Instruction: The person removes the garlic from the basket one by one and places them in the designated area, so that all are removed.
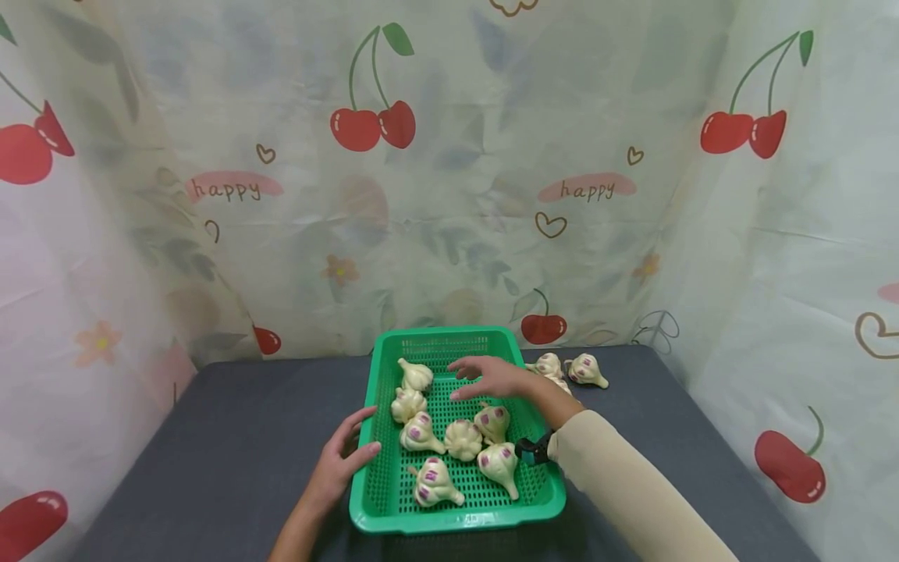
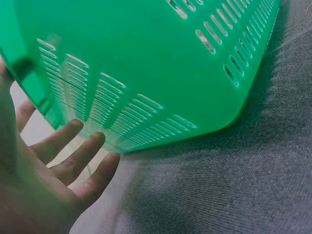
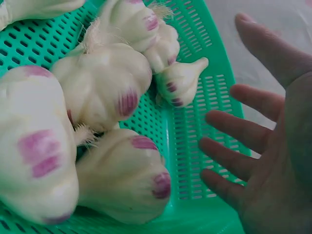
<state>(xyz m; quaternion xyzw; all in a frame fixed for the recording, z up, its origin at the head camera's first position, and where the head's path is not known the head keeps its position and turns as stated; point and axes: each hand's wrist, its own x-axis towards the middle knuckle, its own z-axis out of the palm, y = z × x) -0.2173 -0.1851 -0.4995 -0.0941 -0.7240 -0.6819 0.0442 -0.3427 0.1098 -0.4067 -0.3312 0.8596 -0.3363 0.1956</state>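
A green plastic basket (image 1: pixel 460 524) with slotted walls stands on the dark table, several white garlic bulbs (image 1: pixel 463 440) with purple patches lying in it. My left hand (image 1: pixel 339 462) is at the basket's left rim, thumb and fingers spread; in the left wrist view its fingers (image 2: pixel 80 163) lie along the outside of the slotted wall. Over the back part of the basket hovers my right hand (image 1: pixel 492 376), holding nothing. The right wrist view shows its fingers (image 3: pixel 239 129) extended and apart, beside the garlic bulbs (image 3: pixel 109 83).
Several more garlic bulbs (image 1: pixel 586 370) lie on the table behind and right of the basket, partly hidden by the right forearm. A printed curtain (image 1: pixel 449 257) with cherries hangs behind and at both sides of the dark table (image 1: pixel 274 437). A black band (image 1: pixel 534 450) circles the right wrist.
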